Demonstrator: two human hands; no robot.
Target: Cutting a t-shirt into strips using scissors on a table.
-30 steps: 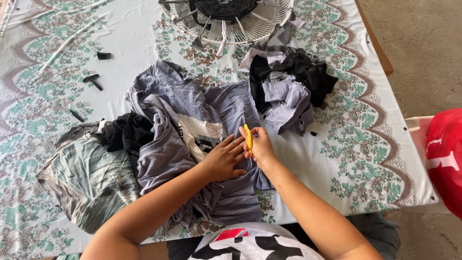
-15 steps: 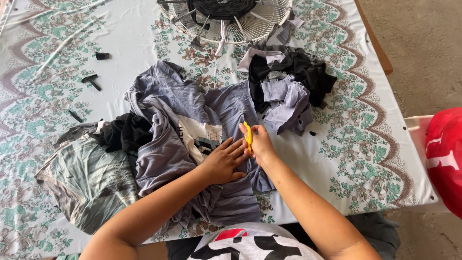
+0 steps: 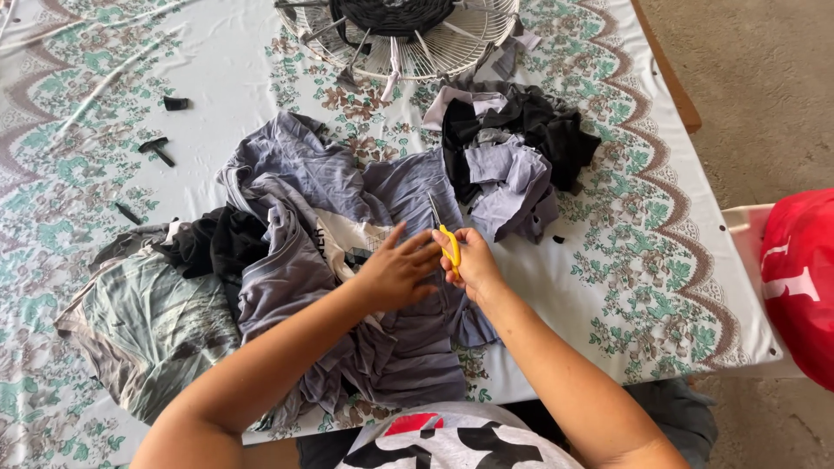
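Observation:
A crumpled lavender-grey shirt with a pale printed panel lies spread on the patterned tablecloth. My left hand rests flat on the shirt, fingers apart, pressing the fabric down. My right hand grips yellow-handled scissors whose blades point away from me into the shirt's cloth just right of the left hand.
A pile of cut black and lavender cloth pieces lies at the right. A greenish garment and black cloth lie left. A white wire fan guard sits at the far edge. A red object is off the table's right.
Both hands stay at the same spot on the shirt; the left fingers and the scissors shift only slightly.

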